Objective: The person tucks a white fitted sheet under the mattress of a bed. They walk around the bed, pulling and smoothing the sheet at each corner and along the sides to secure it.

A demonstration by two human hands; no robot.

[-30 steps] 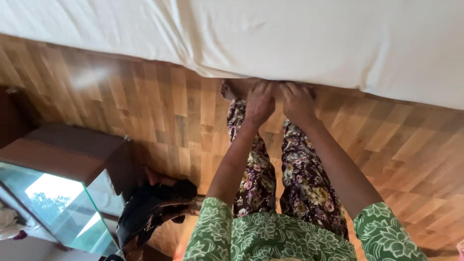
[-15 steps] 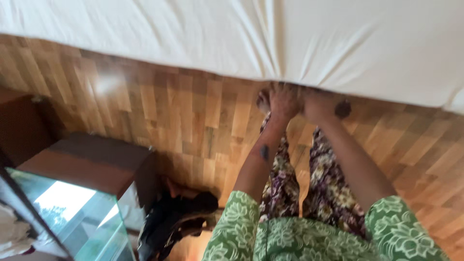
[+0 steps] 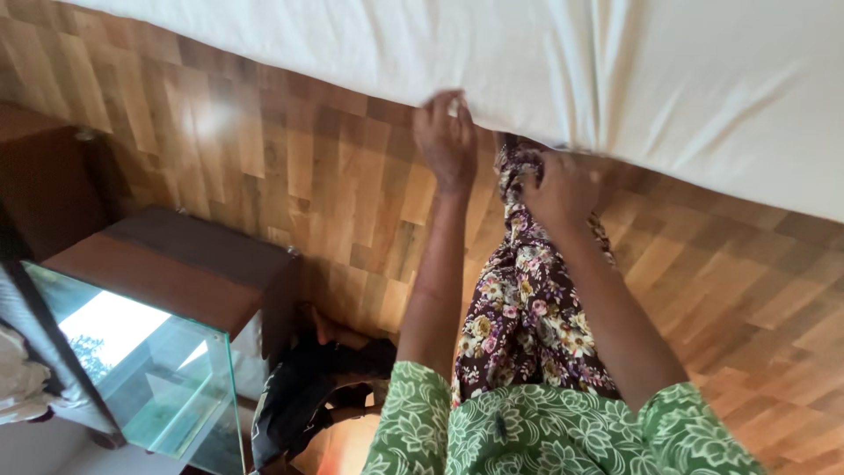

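Soft, even daylight fills the scene; the white sheet [image 3: 668, 79] is the brightest area, near overexposure, with faint grey folds. A hazy glare spot lies on the wooden floor [image 3: 215, 119]. The glass cabinet [image 3: 141, 361] mirrors a bright window. The left hand [image 3: 447, 141] shows slight motion blur, the right hand [image 3: 563, 189] less so. Shade gathers under the sheet's edge and at the dark bag [image 3: 308, 396]. Straight lines slant towards the corners.

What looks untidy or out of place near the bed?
A dark bag lies crumpled on the wooden floor beside the glass-fronted cabinet. The white sheet shows creases above the right hand.
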